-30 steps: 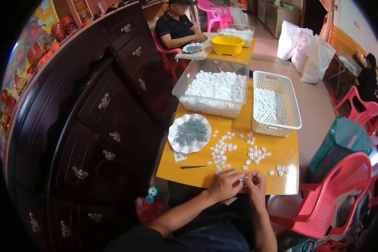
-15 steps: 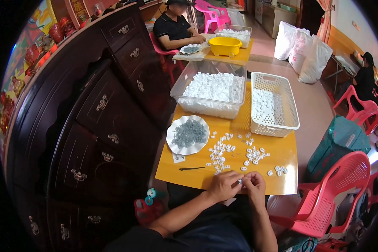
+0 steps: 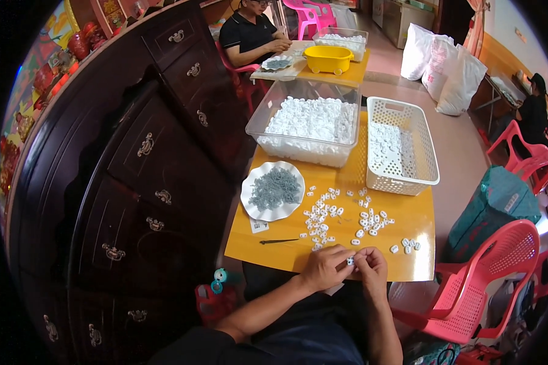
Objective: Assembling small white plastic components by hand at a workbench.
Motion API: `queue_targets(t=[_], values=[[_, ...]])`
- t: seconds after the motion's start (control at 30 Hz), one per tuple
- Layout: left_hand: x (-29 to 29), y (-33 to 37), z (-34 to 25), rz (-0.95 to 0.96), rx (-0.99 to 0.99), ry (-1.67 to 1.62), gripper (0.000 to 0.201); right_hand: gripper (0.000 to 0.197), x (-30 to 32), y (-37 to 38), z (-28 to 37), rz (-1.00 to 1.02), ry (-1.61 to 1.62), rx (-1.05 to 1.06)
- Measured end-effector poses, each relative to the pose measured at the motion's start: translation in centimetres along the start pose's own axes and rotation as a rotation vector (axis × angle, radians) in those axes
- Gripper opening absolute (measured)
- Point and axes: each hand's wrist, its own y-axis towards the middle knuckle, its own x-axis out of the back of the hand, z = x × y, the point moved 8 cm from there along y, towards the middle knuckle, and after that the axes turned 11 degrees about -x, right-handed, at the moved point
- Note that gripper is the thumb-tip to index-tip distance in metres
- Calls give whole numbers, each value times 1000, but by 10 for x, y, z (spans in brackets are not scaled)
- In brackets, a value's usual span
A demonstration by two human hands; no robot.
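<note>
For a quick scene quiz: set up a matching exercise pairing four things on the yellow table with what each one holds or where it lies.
Things:
1. scalloped white plate
2. clear plastic bin
3. white slotted basket
4. thin dark tool

Descriptions:
A. heaped high with white pieces
B. lying flat near the table's front edge, left of the hands
C. a shallow layer of white pieces
D. a pile of small grey parts

Pairs: 1-D, 2-A, 3-C, 4-B

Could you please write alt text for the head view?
Both hands, left hand and right hand, pinch a small white part together at the near edge of a yellow table strewn with similar white parts.
</note>
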Motion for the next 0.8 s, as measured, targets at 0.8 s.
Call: queue_targets(t=[0.8], values=[[0,2,-1,5,-48,4,30,9,1,-1,-2,-2,4,-10]])
